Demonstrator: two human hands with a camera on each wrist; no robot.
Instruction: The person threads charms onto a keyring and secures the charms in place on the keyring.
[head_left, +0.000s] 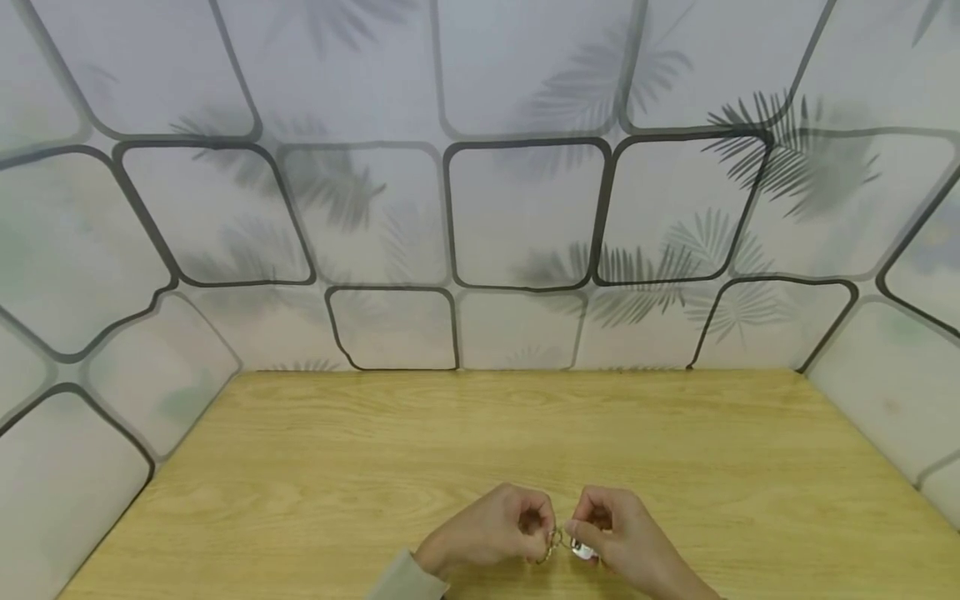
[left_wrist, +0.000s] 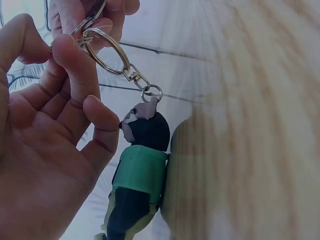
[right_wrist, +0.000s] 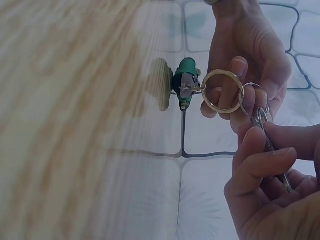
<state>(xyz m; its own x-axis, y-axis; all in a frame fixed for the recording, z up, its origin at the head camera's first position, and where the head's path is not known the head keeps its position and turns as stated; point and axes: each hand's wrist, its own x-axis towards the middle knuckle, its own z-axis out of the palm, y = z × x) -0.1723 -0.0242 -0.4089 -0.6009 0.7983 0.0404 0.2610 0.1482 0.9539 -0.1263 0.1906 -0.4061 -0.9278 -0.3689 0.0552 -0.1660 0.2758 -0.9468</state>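
Both hands meet low in the head view, just over the table. With thumb and fingertips, my left hand [head_left: 498, 527] pinches the key ring [head_left: 557, 537]. My right hand [head_left: 626, 537] grips a flat, shiny silver metal piece [head_left: 582, 550]; its exact kind is unclear. In the right wrist view, this metal piece [right_wrist: 279, 167] hangs on a thin ring [right_wrist: 255, 86], which is linked to the larger ring [right_wrist: 206, 95]. A small figurine [left_wrist: 140, 167] with a green top hangs by a short chain [left_wrist: 135, 76] from the larger ring, beside the left fingers and close to the tabletop.
Beneath the hands lies a wood-grain tabletop [head_left: 375, 450]. Pale panels [head_left: 525, 217] with dark outlines and leaf prints stand along its back and both sides.
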